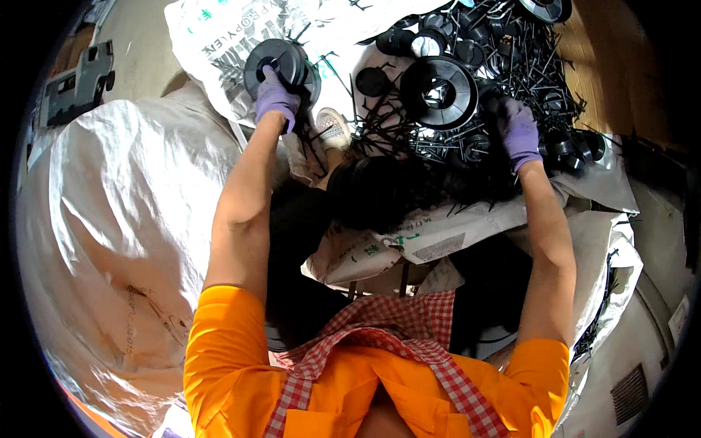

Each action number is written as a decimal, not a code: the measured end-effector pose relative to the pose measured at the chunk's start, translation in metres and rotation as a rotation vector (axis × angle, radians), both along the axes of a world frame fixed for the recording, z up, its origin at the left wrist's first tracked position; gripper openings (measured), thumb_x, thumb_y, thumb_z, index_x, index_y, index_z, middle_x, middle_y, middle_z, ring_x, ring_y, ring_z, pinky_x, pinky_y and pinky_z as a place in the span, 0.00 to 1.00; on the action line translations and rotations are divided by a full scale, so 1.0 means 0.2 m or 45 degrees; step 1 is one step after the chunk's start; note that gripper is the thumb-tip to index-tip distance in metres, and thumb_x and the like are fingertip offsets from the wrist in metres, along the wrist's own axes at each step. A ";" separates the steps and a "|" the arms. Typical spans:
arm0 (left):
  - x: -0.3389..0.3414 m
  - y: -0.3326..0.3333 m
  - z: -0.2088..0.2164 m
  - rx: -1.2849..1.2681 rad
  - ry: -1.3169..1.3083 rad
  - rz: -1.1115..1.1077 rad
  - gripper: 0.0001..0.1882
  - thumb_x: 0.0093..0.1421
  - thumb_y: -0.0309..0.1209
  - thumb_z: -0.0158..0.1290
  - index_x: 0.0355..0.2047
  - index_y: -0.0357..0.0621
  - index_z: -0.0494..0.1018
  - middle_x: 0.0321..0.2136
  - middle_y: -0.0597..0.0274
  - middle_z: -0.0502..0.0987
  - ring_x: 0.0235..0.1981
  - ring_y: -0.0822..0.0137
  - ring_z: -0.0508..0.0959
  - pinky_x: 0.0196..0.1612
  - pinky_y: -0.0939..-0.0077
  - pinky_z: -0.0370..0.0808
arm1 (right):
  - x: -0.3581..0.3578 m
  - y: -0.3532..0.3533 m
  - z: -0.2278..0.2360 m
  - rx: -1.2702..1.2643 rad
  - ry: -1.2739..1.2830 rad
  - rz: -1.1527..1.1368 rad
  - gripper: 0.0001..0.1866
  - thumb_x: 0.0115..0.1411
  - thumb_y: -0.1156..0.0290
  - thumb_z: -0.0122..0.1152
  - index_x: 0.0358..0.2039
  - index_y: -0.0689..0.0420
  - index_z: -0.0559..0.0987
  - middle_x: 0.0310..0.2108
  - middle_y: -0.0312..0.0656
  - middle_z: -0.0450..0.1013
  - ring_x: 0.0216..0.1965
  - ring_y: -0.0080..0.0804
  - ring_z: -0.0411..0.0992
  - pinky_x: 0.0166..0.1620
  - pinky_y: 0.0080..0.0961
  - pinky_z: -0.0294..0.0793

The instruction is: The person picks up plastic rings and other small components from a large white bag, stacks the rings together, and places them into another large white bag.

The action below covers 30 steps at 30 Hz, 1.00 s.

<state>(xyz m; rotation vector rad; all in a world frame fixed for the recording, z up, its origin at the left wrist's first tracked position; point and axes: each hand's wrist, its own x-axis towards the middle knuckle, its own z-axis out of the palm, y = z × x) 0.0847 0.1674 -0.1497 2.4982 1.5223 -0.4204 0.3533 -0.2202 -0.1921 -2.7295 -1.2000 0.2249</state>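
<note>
My left hand point(277, 100), in a purple glove, grips a round black plastic spool point(292, 60) by its rim and centre, over a printed white woven sack point(219, 44). My right hand point(519, 131), gloved the same way, reaches into a heap of black plastic parts point(526, 80) at the right. Its fingers are curled, and the dark part at their tips is too shadowed to name. Between my hands lies a larger black ring-shaped flange point(409, 91) with an open centre. Thin black sticks point(380, 124) and small round black discs point(372, 82) are scattered around it.
A big bulging white sack point(131, 182) stands at my left. Another sack edge point(453, 237) lies in front of my lap. A shoe point(334, 128) shows beside the sticks. A grey object point(77, 84) sits at the far left, and wooden flooring point(610, 73) appears at the far right.
</note>
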 end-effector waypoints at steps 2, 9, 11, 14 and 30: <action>0.01 0.01 -0.01 -0.046 0.266 -0.098 0.49 0.48 0.40 0.60 0.66 0.48 0.44 0.53 0.48 0.70 0.55 0.53 0.69 0.56 0.60 0.65 | 0.01 0.03 0.10 0.179 0.023 -0.183 0.17 0.57 0.65 0.58 0.46 0.53 0.70 0.42 0.49 0.73 0.45 0.52 0.70 0.45 0.42 0.71; -0.06 -0.01 0.33 -0.593 -0.411 0.179 0.39 0.50 0.32 0.53 0.62 0.36 0.51 0.42 0.51 0.74 0.39 0.63 0.77 0.43 0.71 0.74 | -0.13 0.21 0.50 0.964 0.072 -0.176 0.11 0.59 0.72 0.52 0.42 0.58 0.73 0.38 0.50 0.73 0.42 0.49 0.72 0.47 0.38 0.70; -0.17 -0.03 0.59 -1.144 -1.034 0.467 0.34 0.53 0.30 0.51 0.59 0.34 0.56 0.38 0.57 0.74 0.35 0.68 0.76 0.38 0.74 0.74 | -0.34 0.36 0.72 1.062 0.248 -0.078 0.10 0.56 0.76 0.49 0.39 0.61 0.74 0.36 0.47 0.72 0.40 0.42 0.71 0.48 0.33 0.69; -0.26 -0.38 0.93 -1.883 -1.330 0.271 0.28 0.53 0.23 0.51 0.57 0.37 0.62 0.37 0.61 0.74 0.35 0.72 0.75 0.38 0.77 0.74 | -0.65 0.49 0.65 1.131 0.512 0.221 0.10 0.55 0.75 0.53 0.39 0.59 0.74 0.35 0.48 0.72 0.41 0.43 0.70 0.47 0.33 0.68; -0.71 -1.09 1.15 -2.583 -1.248 0.298 0.23 0.53 0.30 0.57 0.50 0.40 0.70 0.41 0.59 0.77 0.39 0.67 0.77 0.46 0.70 0.74 | -1.30 0.08 1.16 0.862 0.590 1.095 0.28 0.48 0.71 0.65 0.50 0.61 0.69 0.48 0.53 0.68 0.50 0.52 0.67 0.53 0.40 0.67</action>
